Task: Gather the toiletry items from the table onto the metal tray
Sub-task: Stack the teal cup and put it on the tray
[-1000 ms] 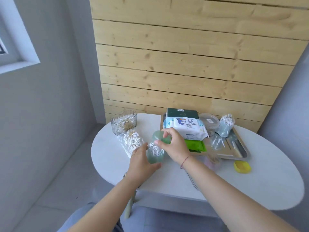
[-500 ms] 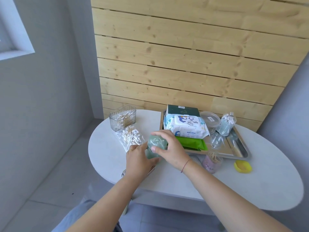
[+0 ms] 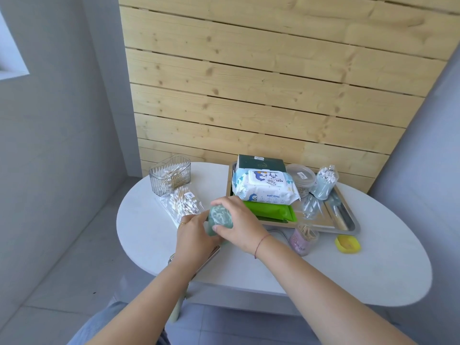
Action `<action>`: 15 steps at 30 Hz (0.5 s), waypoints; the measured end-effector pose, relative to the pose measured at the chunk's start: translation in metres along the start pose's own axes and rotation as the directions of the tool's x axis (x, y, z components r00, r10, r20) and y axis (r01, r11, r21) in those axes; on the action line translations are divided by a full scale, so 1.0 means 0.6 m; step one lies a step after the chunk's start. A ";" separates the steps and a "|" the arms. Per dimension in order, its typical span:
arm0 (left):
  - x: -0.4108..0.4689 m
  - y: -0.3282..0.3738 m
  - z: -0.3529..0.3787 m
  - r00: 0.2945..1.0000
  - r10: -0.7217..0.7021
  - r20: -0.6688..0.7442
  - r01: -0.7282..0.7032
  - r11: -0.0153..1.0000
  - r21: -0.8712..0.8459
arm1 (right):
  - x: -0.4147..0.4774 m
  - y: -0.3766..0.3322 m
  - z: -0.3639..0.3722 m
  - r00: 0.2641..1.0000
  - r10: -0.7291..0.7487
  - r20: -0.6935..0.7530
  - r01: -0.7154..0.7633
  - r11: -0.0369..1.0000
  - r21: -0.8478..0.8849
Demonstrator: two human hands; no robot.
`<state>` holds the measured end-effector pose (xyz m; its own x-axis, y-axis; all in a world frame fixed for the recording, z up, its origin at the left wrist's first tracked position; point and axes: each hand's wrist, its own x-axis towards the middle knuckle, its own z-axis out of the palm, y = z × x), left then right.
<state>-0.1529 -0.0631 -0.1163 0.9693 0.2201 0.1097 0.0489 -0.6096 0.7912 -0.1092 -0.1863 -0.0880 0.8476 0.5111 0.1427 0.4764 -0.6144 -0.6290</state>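
Both hands hold a green translucent cotton-swab jar (image 3: 220,217) just above the white table (image 3: 348,267), left of the metal tray (image 3: 347,221). My left hand (image 3: 193,235) grips its body from the left. My right hand (image 3: 240,225) covers its lid from the right. On the tray lie a baby wipes pack (image 3: 263,188), a dark green box (image 3: 261,162), a green pouch (image 3: 270,211), a clear round tub (image 3: 301,176) and a pale blue swab jar (image 3: 324,183).
A clear box of swabs (image 3: 170,175) and a bag of cotton swabs (image 3: 183,204) sit at the table's left. A pink toothpick jar (image 3: 303,239) and a yellow lid (image 3: 347,243) stand in front of the tray. A wooden slat wall rises behind.
My right hand brought the green lid down onto the jar, which was open a second ago. Both hands stayed over the same spot.
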 end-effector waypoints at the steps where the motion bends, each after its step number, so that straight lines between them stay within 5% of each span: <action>1: 0.000 0.000 0.001 1.000 -0.002 -0.001 0.002 1.000 -0.002 | 0.003 -0.001 0.001 1.000 0.013 0.015 -0.013 1.000 -0.025; 6: 0.001 0.002 0.007 1.000 0.001 -0.023 -0.001 1.000 0.007 | 0.016 -0.011 0.003 0.996 0.069 0.060 -0.060 0.987 -0.148; 10: 0.002 0.034 -0.014 0.988 0.122 -0.095 -0.130 0.988 -0.081 | 0.013 -0.034 -0.065 0.998 0.062 -0.003 -0.062 0.998 0.002; 15: 0.004 0.103 -0.043 0.978 0.152 0.141 -0.111 0.958 -0.263 | -0.008 -0.061 -0.174 0.987 -0.071 0.144 0.046 0.984 0.171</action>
<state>-0.1536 -0.0806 -0.0517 0.9896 0.0152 0.1431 -0.1244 -0.4089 0.9041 -0.1061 -0.2288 0.0143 0.7691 0.6347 0.0754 0.4676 -0.4784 -0.7433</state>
